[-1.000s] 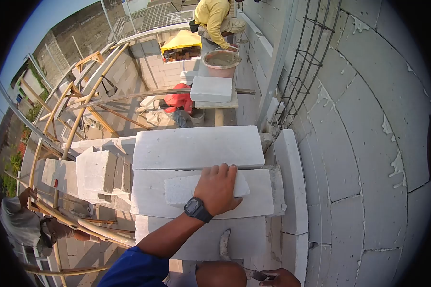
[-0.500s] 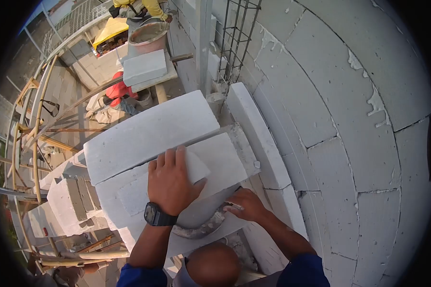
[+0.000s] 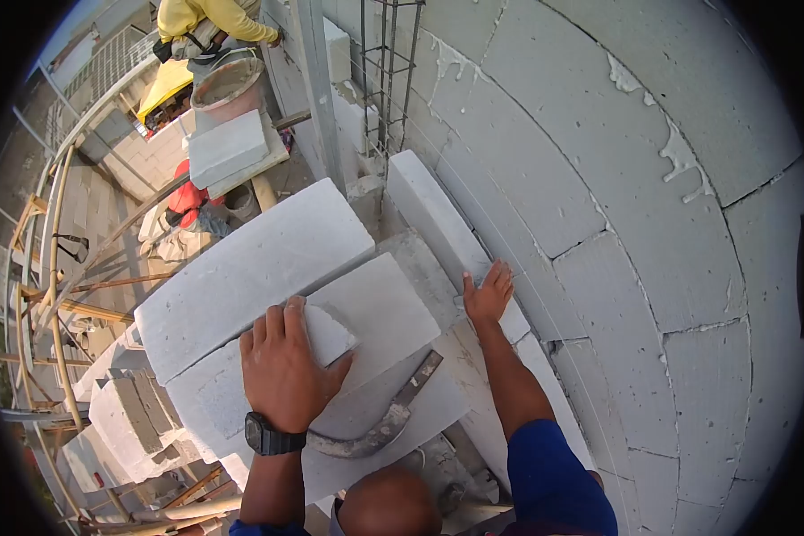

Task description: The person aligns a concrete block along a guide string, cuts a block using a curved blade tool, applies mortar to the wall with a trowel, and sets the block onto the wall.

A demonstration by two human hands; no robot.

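Observation:
My left hand point(image 3: 286, 366), with a black watch on its wrist, grips a small cut white block point(image 3: 329, 332) from above. That piece lies on a larger flat white block point(image 3: 384, 308). A curved, mortar-crusted tool with a flat dark end point(image 3: 375, 433) rests on the lower block, to the right of my left hand. My right hand point(image 3: 489, 293) holds nothing. Its fingers are spread over the upper edge of a narrow upright block point(image 3: 433, 207) that stands beside the grey wall.
A grey block wall point(image 3: 598, 179) fills the right side, behind a steel rebar cage point(image 3: 387, 71) and a metal post point(image 3: 317, 89). A mortar bucket point(image 3: 228, 89) stands by a person in yellow. A person in red is lower down. Bamboo scaffolding point(image 3: 58, 295) is at left.
The view has turned and shifted. My right hand has let go of the curved tool and moved up to the narrow upright block. My left hand stays on the small block.

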